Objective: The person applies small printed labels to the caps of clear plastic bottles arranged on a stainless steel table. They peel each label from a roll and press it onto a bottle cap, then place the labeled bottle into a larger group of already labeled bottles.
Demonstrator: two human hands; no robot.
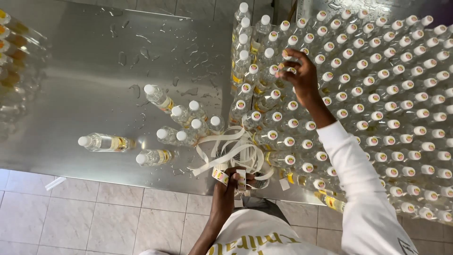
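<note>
Right hand (302, 78) fingers pinching a round cap sticker (289, 70), left hand (231, 182) gripping curly label strip (236, 148)

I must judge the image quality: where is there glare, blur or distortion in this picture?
Head view: glare on the wet steel table; bottles lean outward toward the edges, a wide-angle effect; the right hand looks slightly soft; the left hand with the label strip is sharp.
</note>
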